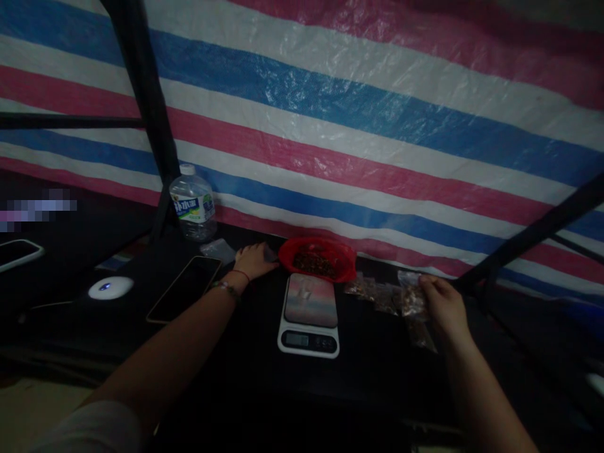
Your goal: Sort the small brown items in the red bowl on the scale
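My right hand pinches the edge of a small clear bag with brown bits, over other filled bags at the right of the table. My left hand rests on the dark table, just left of a red bowl that holds loose dark bits; something small and grey shows at its fingers, too dim to name. In front of the bowl lies a white kitchen scale with nothing but a glare spot visible on its plate. Some clear empty bags lie behind my left wrist.
A phone lies left of the scale, beside my left forearm. Farther left are a white oval device and another phone. A large clear bottle stands by a black frame post. Striped sheeting hangs behind the table.
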{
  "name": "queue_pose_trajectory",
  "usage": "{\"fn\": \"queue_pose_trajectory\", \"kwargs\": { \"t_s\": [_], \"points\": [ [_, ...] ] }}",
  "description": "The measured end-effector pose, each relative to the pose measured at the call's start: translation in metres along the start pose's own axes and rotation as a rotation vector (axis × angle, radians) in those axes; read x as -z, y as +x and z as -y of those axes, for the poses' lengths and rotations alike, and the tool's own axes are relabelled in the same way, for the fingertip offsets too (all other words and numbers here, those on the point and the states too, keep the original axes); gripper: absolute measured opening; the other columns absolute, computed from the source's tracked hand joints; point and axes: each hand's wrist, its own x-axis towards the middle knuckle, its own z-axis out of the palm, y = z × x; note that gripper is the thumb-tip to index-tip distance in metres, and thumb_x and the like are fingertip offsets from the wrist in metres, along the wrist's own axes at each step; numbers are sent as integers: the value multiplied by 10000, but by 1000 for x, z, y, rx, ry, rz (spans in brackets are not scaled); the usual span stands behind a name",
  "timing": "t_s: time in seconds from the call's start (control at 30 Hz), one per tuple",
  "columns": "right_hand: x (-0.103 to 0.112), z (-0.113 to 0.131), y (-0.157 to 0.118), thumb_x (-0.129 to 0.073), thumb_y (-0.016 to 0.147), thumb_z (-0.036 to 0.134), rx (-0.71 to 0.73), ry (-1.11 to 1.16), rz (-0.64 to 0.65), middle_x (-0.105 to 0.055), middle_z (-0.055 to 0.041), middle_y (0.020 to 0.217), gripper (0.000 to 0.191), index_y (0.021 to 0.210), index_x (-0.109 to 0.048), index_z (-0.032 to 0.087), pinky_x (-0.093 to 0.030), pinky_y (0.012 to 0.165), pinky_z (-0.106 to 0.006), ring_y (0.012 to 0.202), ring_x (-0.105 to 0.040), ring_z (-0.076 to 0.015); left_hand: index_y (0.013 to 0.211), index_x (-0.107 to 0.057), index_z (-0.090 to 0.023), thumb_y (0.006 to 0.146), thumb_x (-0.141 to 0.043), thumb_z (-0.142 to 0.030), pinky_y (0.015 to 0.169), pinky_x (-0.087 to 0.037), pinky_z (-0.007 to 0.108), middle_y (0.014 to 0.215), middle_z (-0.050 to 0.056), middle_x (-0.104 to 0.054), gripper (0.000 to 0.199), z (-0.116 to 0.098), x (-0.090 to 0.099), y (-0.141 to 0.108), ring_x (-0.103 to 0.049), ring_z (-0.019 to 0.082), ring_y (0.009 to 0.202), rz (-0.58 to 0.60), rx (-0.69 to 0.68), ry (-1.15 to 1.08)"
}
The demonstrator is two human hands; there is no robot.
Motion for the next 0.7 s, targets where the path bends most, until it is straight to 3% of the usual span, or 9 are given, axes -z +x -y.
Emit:
{"fn": "queue_pose_trajectory", "kwargs": {
  "t_s": [0.13, 0.2, 0.27, 0.4, 0.47, 0.57, 0.7],
  "points": [
    [9, -54, -17, -640, 693, 491, -131, -235, 167, -724, -135, 906, 396, 919, -730, 179, -520, 715, -414, 824, -675, -312, 1351, -489, -198, 693, -594, -651, 952, -406, 489, 1287, 189, -590, 806, 0, -2, 0, -536, 388, 1190, 28, 15, 26],
    [7, -64, -19, -624, 686, 482, -83, -357, 136, -712, -156, 976, 424, 953, -729, 171, -507, 790, -462, 901, -660, -345, 1369, -471, -207, 706, -591, -635, 942, -413, 477, 1280, 182, -599, 798, 0, 0, -1, -550, 382, 1177, 23, 14, 35],
    [1, -59, -18, -571, 722, 480, -3, -403, 99, -693, -167, 1022, 456, 999, -717, 149, -496, 828, -472, 938, -643, -341, 1359, -480, -211, 720, -589, -621, 923, -428, 444, 1254, 169, -619, 767, -2, 3, -3, -579, 362, 1142, 7, -8, 35],
    [-18, -9, -16, -503, 794, 429, 237, -300, 73, -675, -146, 1043, 402, 1013, -697, 153, -477, 885, -435, 990, -614, -288, 1280, -535, -189, 759, -561, -610, 866, -450, 397, 1186, 158, -649, 669, -9, 15, -8, -621, 333, 1051, -134, -11, -1],
    [-34, 26, -16, -520, 812, 398, 327, -197, 150, -675, -122, 1035, 343, 1004, -694, 173, -487, 862, -409, 947, -620, -257, 1264, -538, -167, 792, -549, -558, 887, -438, 401, 1172, 162, -648, 613, -14, 21, -10, -613, 331, 1054, -259, -9, -18],
    [-65, 78, -19, -517, 856, 336, 437, -27, 402, -688, -85, 990, 265, 1000, -692, 200, -490, 849, -381, 917, -633, -227, 1291, -509, -131, 792, -575, -498, 973, -397, 415, 1182, 169, -634, 623, -21, 28, -14, -576, 331, 1113, -416, -101, -53],
    [-115, 140, -20, -499, 892, 260, 573, 152, 709, -688, -63, 1068, 238, 1030, -691, 230, -466, 914, -372, 1000, -626, -209, 1317, -495, -130, 772, -611, -494, 1048, -349, 438, 1201, 159, -624, 665, -31, 30, -23, -549, 319, 1148, -509, -352, -121]
  ]
}}
